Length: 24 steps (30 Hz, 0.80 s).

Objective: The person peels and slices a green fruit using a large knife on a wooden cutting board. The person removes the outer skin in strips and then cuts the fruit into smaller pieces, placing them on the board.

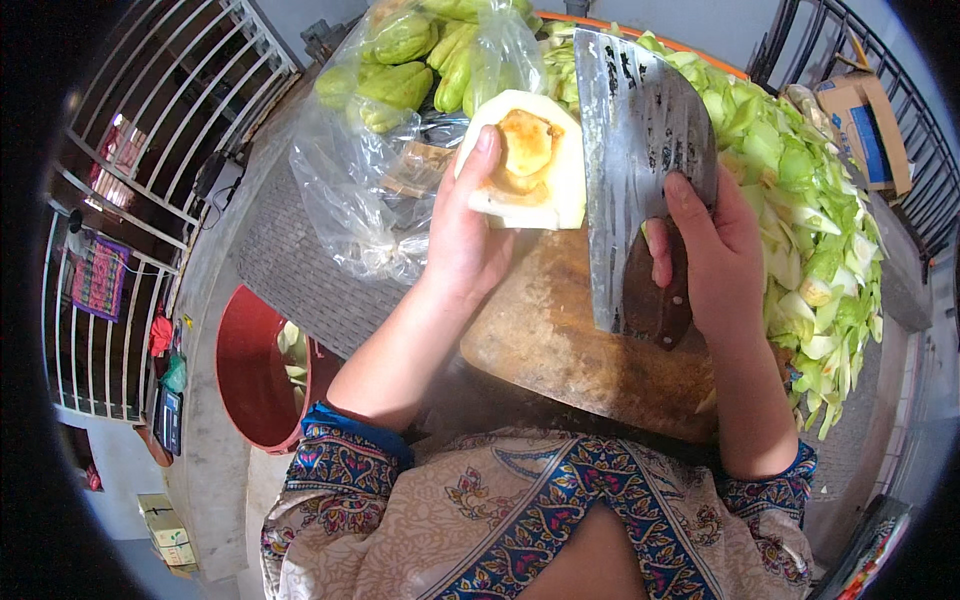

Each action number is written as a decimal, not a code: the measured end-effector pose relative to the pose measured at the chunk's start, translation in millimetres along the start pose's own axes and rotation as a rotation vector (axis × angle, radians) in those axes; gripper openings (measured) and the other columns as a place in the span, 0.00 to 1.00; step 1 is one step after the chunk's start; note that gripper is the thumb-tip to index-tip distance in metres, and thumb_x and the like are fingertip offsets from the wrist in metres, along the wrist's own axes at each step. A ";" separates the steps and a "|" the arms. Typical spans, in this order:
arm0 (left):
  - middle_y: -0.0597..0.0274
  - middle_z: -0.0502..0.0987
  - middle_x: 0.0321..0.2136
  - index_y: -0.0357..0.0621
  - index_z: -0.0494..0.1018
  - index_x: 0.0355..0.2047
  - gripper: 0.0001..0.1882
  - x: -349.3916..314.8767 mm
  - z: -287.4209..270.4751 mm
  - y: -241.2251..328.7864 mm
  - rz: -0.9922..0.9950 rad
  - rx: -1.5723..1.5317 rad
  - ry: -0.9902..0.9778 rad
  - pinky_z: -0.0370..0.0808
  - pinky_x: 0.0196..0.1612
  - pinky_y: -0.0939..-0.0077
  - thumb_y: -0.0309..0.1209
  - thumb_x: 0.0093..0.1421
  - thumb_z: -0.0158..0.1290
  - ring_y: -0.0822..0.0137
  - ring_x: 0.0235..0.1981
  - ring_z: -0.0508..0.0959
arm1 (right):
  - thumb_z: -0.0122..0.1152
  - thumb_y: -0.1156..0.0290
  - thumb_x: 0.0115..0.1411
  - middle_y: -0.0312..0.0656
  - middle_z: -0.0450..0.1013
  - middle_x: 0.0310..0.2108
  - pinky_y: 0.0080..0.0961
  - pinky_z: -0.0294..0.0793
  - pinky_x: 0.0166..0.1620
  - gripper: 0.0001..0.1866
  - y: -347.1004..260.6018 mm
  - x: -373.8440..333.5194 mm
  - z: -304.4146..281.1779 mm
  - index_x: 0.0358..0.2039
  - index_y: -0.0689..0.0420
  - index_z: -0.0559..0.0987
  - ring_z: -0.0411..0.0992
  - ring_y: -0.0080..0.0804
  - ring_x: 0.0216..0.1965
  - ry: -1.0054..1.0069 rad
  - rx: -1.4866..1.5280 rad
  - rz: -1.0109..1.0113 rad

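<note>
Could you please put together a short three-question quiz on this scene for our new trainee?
1. Multiple choice: What does the right hand hold?
a) a peeler
b) a broad-bladed cleaver
c) a spoon

2. True or false: The red bucket stands to the left of the wooden board.

3. Fill in the blank: The left hand holds up a pale cut vegetable, while the large heap of green pieces lies toward the ____ side of the picture.

Key: 1. b; 2. true; 3. right.
</note>
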<state>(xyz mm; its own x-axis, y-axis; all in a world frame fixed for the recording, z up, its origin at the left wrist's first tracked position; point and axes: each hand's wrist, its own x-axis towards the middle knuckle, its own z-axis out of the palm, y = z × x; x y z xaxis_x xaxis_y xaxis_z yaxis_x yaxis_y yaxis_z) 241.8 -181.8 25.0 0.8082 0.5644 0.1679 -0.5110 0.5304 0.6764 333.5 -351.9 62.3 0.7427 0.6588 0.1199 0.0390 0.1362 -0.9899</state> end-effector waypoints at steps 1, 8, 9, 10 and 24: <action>0.54 0.73 0.48 0.38 0.62 0.55 0.25 -1.1 1.0 -0.5 -0.003 -0.001 -0.005 0.74 0.53 0.64 0.41 0.64 0.51 0.61 0.49 0.76 | 0.51 0.66 0.67 0.32 0.67 0.18 0.14 0.61 0.18 0.10 -0.4 0.5 0.7 0.42 0.59 0.72 0.61 0.15 0.15 -0.002 0.001 -0.007; 0.55 0.74 0.45 0.37 0.63 0.54 0.26 -10.3 6.3 -4.7 0.073 0.238 -0.076 0.76 0.47 0.71 0.40 0.63 0.53 0.66 0.45 0.77 | 0.51 0.64 0.67 0.31 0.65 0.16 0.16 0.58 0.17 0.10 -5.1 -5.4 5.5 0.40 0.58 0.71 0.60 0.15 0.13 -0.006 -0.088 0.072; 0.57 0.74 0.43 0.36 0.64 0.53 0.26 -9.9 8.0 -4.7 0.091 0.253 -0.048 0.75 0.46 0.74 0.41 0.62 0.54 0.69 0.43 0.77 | 0.51 0.64 0.67 0.31 0.65 0.16 0.16 0.57 0.17 0.10 -6.2 -5.4 5.4 0.40 0.58 0.71 0.59 0.15 0.13 -0.006 -0.087 0.079; 0.57 0.75 0.43 0.36 0.65 0.53 0.25 -9.4 7.0 -3.8 0.101 0.298 -0.072 0.75 0.45 0.75 0.41 0.62 0.54 0.70 0.42 0.77 | 0.51 0.64 0.67 0.31 0.65 0.16 0.16 0.57 0.16 0.10 -7.3 -5.6 4.8 0.40 0.58 0.71 0.59 0.15 0.13 -0.005 -0.084 0.084; 0.61 0.78 0.39 0.36 0.71 0.48 0.23 -11.9 6.5 9.9 0.029 0.589 -0.119 0.74 0.44 0.79 0.40 0.59 0.59 0.73 0.39 0.77 | 0.50 0.65 0.67 0.31 0.64 0.14 0.17 0.58 0.16 0.10 -13.4 -4.2 -4.2 0.41 0.58 0.70 0.60 0.16 0.12 -0.127 -0.228 0.116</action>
<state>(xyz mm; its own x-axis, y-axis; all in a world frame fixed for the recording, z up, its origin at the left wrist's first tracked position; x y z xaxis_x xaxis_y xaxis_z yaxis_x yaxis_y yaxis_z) 229.0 -187.4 34.4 0.8412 0.4805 0.2482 -0.3123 0.0568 0.9483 332.7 -359.6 74.7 0.6619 0.7496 -0.0006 0.1185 -0.1054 -0.9873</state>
